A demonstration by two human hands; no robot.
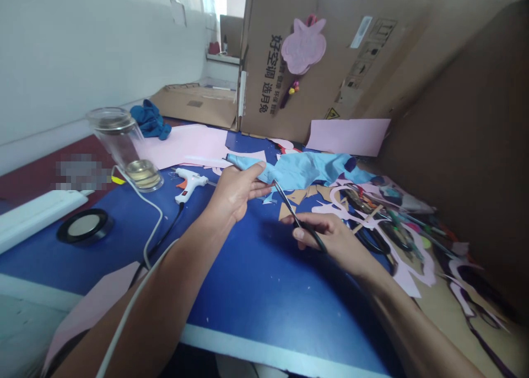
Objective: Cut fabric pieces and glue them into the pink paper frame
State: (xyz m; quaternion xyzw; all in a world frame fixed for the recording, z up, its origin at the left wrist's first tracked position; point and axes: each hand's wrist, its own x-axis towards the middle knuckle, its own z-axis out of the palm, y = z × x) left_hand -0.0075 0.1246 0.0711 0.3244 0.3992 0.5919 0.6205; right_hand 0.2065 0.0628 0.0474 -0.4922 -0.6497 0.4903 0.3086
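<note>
My left hand (242,188) pinches the left end of a light blue cloth (308,168), whose rest trails rightward over the scraps on the blue table. In my right hand (318,232) is a pair of scissors (286,197), my fingers around the black handles. The scissor tips point up and to the left, at the lower edge of the cloth close to my left fingers. Whether the blades are parted I cannot tell. Small brown paper pieces (303,195) and bits of blue cloth lie just beneath.
A white glue gun (190,185), a glass jar (124,149) and a black tape roll (85,226) stand to the left. Pink sheets (185,145) lie behind. Pink offcuts (407,273) and tools crowd the right. A cardboard wall (330,86) encloses the back; a white cable crosses my left forearm.
</note>
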